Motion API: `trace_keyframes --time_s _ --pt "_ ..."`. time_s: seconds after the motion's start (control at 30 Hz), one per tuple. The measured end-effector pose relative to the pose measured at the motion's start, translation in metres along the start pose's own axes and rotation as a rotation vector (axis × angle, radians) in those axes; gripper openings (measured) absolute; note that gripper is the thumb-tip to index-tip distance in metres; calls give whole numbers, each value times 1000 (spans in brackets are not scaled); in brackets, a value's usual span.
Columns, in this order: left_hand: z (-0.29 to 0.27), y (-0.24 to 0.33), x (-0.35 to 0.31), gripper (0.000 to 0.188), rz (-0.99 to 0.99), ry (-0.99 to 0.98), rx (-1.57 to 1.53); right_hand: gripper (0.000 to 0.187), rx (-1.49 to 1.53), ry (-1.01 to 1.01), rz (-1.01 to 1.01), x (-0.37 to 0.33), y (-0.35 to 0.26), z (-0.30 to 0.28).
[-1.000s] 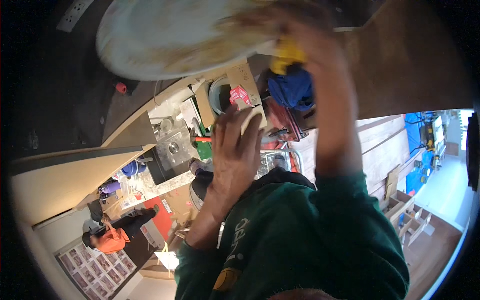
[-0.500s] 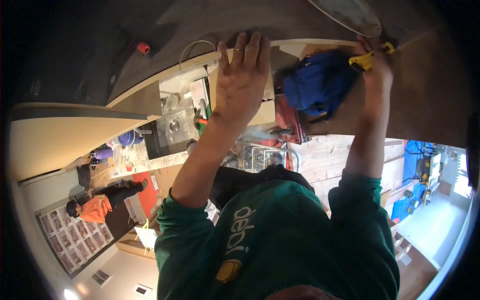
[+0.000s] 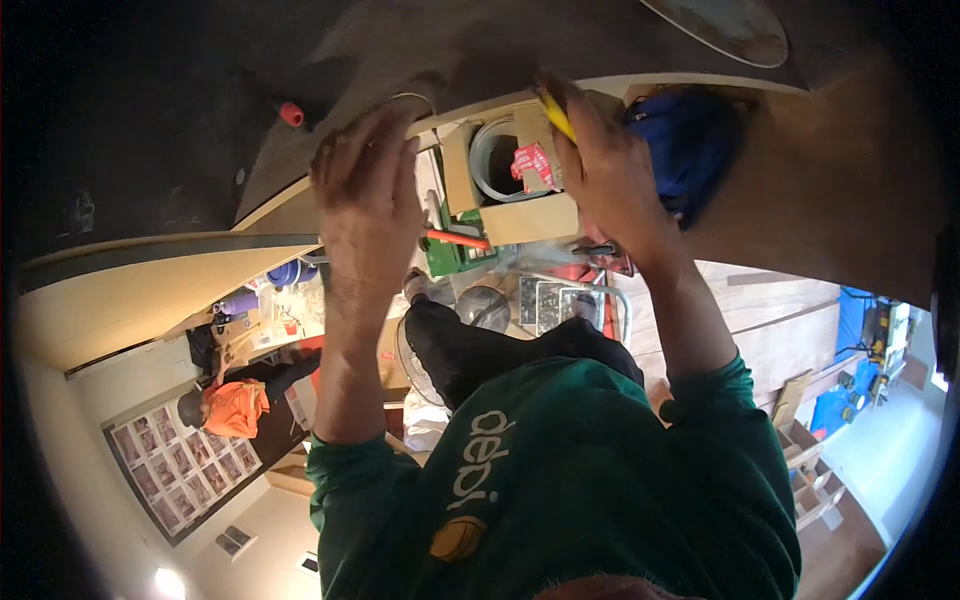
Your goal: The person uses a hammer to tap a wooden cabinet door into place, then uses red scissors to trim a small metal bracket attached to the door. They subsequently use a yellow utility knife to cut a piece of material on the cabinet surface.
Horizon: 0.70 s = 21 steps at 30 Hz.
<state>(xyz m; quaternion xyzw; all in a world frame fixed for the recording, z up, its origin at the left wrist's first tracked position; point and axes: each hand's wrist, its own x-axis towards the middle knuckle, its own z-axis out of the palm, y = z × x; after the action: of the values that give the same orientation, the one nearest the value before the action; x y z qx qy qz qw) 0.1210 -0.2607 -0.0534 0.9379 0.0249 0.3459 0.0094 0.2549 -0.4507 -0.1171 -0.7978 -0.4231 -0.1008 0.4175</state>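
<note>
My left hand (image 3: 368, 170) is at the pale edge of the dark panel (image 3: 200, 120), fingers bent and apart, seemingly with nothing in them. In my right hand (image 3: 608, 165) is a yellow tool (image 3: 556, 115), mostly covered by the fingers; its exact kind is hidden. That hand is beside the same edge, above an open cardboard box (image 3: 530, 218). Inside the box are a grey-white ring-shaped roll (image 3: 486, 165) and a red-and-white packet (image 3: 533, 165). A small red piece (image 3: 291, 114) sits on the panel, left of my left hand.
A blue bag (image 3: 690, 140) is right of the box. Below are a green crate (image 3: 450, 258), an orange-handled tool (image 3: 457, 239), a fan (image 3: 482, 307) and a step ladder (image 3: 570, 298). A person in orange (image 3: 238, 408) is at the far left. A pale oval (image 3: 730, 30) is top right.
My left hand has lifted off flat contact with the panel and shifted left, its fingers bending. My right hand has come left to the middle with the yellow tool. The box's inside now shows.
</note>
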Motion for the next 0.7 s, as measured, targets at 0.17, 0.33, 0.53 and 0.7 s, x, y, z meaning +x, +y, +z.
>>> trace_keyframes --time_s 0.17,0.33,0.53,0.7 --pt "5 -30 31 25 -19 -153 -142 39 464 135 174 -14 -34 0" --pt "15 -61 42 17 84 -298 -258 27 1031 -82 772 -20 -71 5" --pt "-2 -70 47 19 164 -394 -275 21 1085 -110 792 2 -94 38" --pt "4 -85 49 21 263 -398 -260 25 1051 -146 817 14 -111 46"
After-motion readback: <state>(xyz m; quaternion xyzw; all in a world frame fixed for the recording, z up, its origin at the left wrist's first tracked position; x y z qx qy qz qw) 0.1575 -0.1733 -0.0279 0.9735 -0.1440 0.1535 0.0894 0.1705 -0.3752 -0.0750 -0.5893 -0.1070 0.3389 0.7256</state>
